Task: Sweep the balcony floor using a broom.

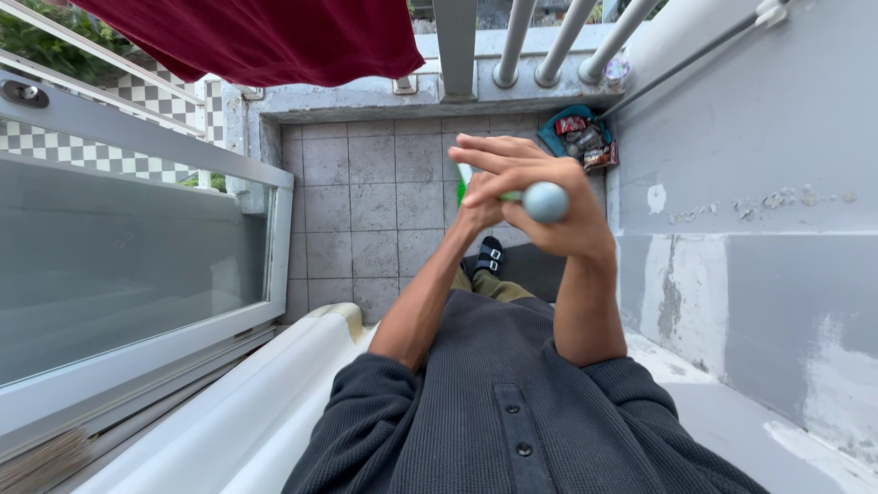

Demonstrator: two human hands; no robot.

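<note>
Two hands clench one green-handled pole with a round pale-blue plastic end cap [546, 202]: right hand [540, 197] uppermost, left hand [480, 209] probably just beneath, partly hidden.

Handle end cap [546, 202]: pale blue, on a green shaft [508, 196]. Around it: dark red cloth [265, 37] above, grey floor tiles [366, 201] below, black-and-white checked wall [137, 91] far left, charcoal ribbed sweater [512, 402] nearest.
</note>
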